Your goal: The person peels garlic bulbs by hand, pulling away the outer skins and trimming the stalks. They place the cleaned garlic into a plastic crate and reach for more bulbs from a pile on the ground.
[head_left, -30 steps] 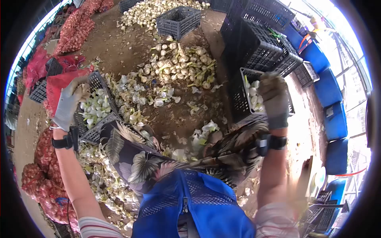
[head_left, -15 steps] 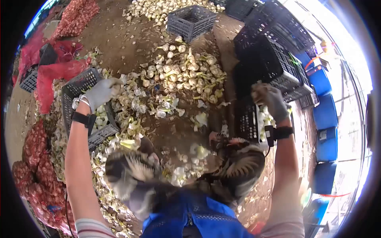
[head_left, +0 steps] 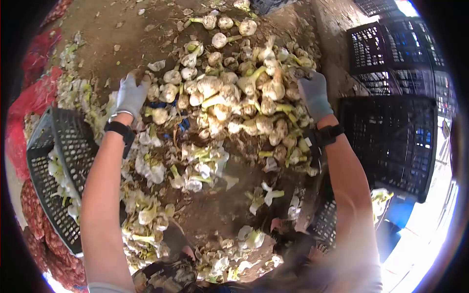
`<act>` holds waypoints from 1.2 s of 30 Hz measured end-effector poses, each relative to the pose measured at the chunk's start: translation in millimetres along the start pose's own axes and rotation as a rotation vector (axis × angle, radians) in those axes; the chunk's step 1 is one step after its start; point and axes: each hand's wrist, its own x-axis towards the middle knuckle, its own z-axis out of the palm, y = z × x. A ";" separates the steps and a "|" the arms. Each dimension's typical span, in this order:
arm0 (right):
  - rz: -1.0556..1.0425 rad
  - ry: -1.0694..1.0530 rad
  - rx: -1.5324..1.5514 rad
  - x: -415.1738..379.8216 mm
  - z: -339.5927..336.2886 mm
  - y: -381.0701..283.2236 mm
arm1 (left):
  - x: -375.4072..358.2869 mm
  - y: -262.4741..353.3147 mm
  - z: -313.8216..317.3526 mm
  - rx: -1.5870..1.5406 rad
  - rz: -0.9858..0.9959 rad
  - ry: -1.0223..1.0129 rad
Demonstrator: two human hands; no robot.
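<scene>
1. Red netting [head_left: 18,141]: hangs in loose folds at nine o'clock, along the far-left edge of the view.
2. Red mesh sacks [head_left: 44,234]: bulge at eight o'clock, just beside and partly behind the next item.
3. Dark plastic crate [head_left: 75,146]: stands between eight and nine o'clock, slanted in the view, with pale, green-tinged trimmed garlic [head_left: 59,176] inside.
4. Left hand [head_left: 131,95]: reaches to ten o'clock in a pale glove, black wristband [head_left: 118,129] below, at the left edge of the garlic bulbs [head_left: 229,93]. Bends the fingers, thumb held apart; cannot tell whether gripping anything.
5. Garlic peelings [head_left: 151,168]: lie strewn from nine round to seven o'clock, between the left forearm and the bare ground.
6. Garlic bulbs: spread in a heap on the brown dirt floor [head_left: 205,212] around twelve o'clock, between both hands, many with stems attached. Include a few looser ones at the top.
7. Right hand [head_left: 312,95]: reaches to two o'clock, gloved alike, at the heap's right edge. Points the fingers in among the bulbs; cannot tell whether open or closed on one.
8. Black plastic crates [head_left: 391,139]: stand from two to three o'clock, well right of the heap.
</scene>
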 end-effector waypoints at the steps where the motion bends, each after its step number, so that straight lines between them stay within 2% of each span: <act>1: -0.046 0.060 -0.040 15.2 2.2 -0.8 | 11.0 -6.4 19.4 0.017 -0.001 0.108; 2: -0.110 0.042 0.072 28.7 -0.5 -11.1 | 11.6 21.4 22.1 0.007 -0.136 0.084; 3: -0.117 0.027 0.064 54.1 5.2 -5.9 | 12.3 27.7 37.8 -0.067 -0.150 0.106; 5: -0.213 0.031 0.211 115.9 18.3 6.8 | 5.0 51.5 61.9 0.243 -0.130 0.056; 6: -0.350 0.069 0.039 132.9 23.6 -14.6 | 6.8 57.5 63.6 0.235 -0.074 0.038; 7: -0.359 0.047 0.036 159.4 38.5 -15.9 | 7.1 61.3 63.5 0.230 -0.023 0.019; 9: 0.072 -0.083 -0.002 236.8 70.9 -19.3 | 3.1 62.1 69.3 0.276 0.020 0.107; 10: 0.114 -0.145 -0.125 269.3 82.0 -24.4 | 3.0 63.1 69.3 0.306 0.007 0.092; 11: 0.098 -0.161 -0.123 284.3 94.8 -29.8 | 4.2 65.0 68.3 0.338 -0.005 0.075; 13: 0.106 -0.095 0.317 311.3 126.4 -40.3 | 9.4 63.7 64.4 0.324 -0.011 0.052; 14: 0.138 -0.163 0.149 334.0 135.5 -44.2 | 11.6 62.2 62.8 0.297 0.004 0.017; 15: 0.123 -0.182 0.152 346.0 152.7 -41.1 | 14.8 61.1 61.7 0.305 -0.018 0.024; 17: 0.202 -0.163 0.108 345.3 178.9 -46.4 | 18.5 61.6 59.2 0.172 -0.074 -0.032; 19: -0.077 -0.031 -0.259 348.1 194.0 -44.3 | 23.2 59.7 59.8 0.122 -0.127 -0.047; 21: 0.022 -0.317 -0.062 338.4 179.0 -52.1 | 23.9 58.3 61.5 0.180 -0.098 0.006; 23: -0.103 -0.399 -0.233 302.0 170.1 -80.8 | 27.9 61.0 57.0 0.181 -0.124 -0.038; 24: -0.084 -0.384 -0.328 294.2 179.8 -82.7 | 28.7 63.0 55.2 0.181 -0.143 -0.088; 25: -0.222 -0.446 -0.391 287.1 181.9 -79.2 | 29.6 63.9 55.5 0.176 -0.139 -0.084; 27: -0.260 -0.551 -0.536 257.2 181.1 -88.7 | 30.6 62.6 55.3 0.157 -0.092 -0.113; 28: -0.412 -0.569 -0.582 233.3 171.6 -100.9 | 32.3 63.7 52.7 0.174 -0.064 -0.154; 29: -0.298 -0.656 -0.497 218.5 172.1 -104.5 | 31.2 68.0 51.4 0.175 -0.057 -0.145; 30: -0.333 -0.763 -0.442 199.2 164.3 -112.8 | 25.7 74.1 51.3 0.280 -0.030 -0.280; 31: -0.289 -0.803 -0.536 180.1 158.1 -127.0 | 19.6 81.2 50.0 0.382 -0.006 -0.408; 32: -0.434 -0.693 -0.497 162.1 156.4 -120.9 | 9.5 91.0 43.3 0.455 0.057 -0.458; 33: -0.397 -0.793 -0.453 150.3 151.5 -116.9 | -1.6 101.8 35.3 0.312 -0.038 -0.542; 34: -0.270 -0.845 -0.386 121.6 132.0 -137.7 | -20.1 103.4 34.3 0.186 -0.078 -0.546; 35: -0.360 -0.889 -0.398 105.0 137.0 -125.2 | -41.6 101.8 34.2 0.059 -0.118 -0.547; 36: -0.330 -0.888 -0.280 85.3 137.8 -117.4 | -64.6 100.5 30.8 0.006 -0.087 -0.541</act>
